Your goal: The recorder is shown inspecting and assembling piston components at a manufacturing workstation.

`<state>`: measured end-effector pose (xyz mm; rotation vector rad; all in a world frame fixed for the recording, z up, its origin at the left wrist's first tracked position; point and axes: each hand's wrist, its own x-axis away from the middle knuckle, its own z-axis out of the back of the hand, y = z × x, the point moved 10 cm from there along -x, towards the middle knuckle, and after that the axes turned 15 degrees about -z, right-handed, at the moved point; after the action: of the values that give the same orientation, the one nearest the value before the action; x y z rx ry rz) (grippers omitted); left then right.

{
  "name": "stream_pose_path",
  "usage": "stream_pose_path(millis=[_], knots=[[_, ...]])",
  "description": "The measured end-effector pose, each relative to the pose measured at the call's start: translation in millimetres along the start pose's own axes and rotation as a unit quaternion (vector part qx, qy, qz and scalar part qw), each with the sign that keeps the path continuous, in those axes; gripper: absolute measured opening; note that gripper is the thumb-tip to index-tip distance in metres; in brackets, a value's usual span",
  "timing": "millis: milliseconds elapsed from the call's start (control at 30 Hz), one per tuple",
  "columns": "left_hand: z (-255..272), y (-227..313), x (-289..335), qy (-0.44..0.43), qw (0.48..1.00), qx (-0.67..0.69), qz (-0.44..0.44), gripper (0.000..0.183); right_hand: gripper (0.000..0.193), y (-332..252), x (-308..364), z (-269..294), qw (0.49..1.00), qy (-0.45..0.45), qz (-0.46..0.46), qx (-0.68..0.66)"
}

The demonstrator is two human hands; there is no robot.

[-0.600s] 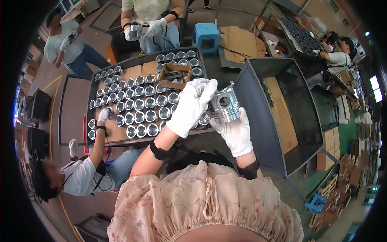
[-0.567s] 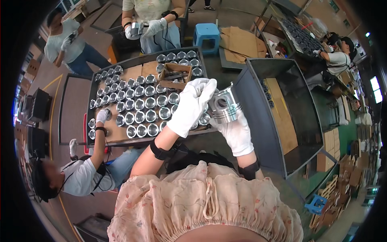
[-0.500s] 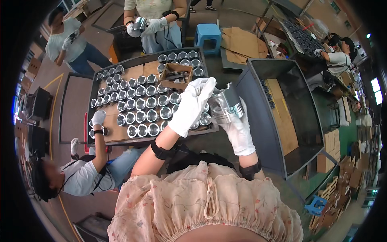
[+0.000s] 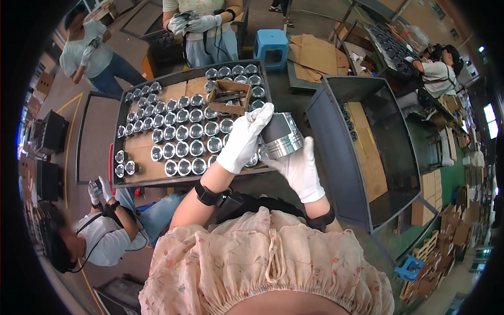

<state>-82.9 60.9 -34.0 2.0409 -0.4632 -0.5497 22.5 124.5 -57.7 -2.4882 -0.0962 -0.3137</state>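
Observation:
A metal piston [image 4: 282, 137], dark on its skirt and bright at its ring grooves, is held tilted in front of my chest. My right hand [image 4: 302, 176], in a white glove, cradles its grooved end from below, thumb out beside it. Against the piston's left side is my gloved left hand [image 4: 244, 139], its fingers pinched together near the skirt's edge. Whatever is inside that pinch is hidden. Behind my hands, rows of similar pistons [image 4: 182, 133] stand on a cardboard-lined table [image 4: 144, 142].
A small cardboard box [image 4: 229, 107] of thin tools sits among the pistons. To the right stands a deep grey bin [image 4: 341, 173] with a cardboard-lined bottom. A blue stool [image 4: 271, 47] is beyond the table. Co-workers stand opposite and at the left; one at near left [image 4: 107, 231] holds a part.
The piston has turned in my hands and shifted slightly left, its grooved end now facing lower right. My right hand moved down and left. The near-left co-worker's hand has withdrawn from the table.

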Motion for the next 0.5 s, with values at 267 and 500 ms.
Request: stream_pose_path(millis=[267, 500], knots=[[-24, 18, 2, -0.278, 0.773, -0.528, -0.215, 0.059, 0.091, 46, 7, -24, 0.84, -0.189, -0.227, -0.455], [-10, 22, 11, -0.236, 0.779, -0.484, -0.323, 0.073, 0.085, 54, 5, -28, 0.843, -0.183, -0.227, -0.452]])
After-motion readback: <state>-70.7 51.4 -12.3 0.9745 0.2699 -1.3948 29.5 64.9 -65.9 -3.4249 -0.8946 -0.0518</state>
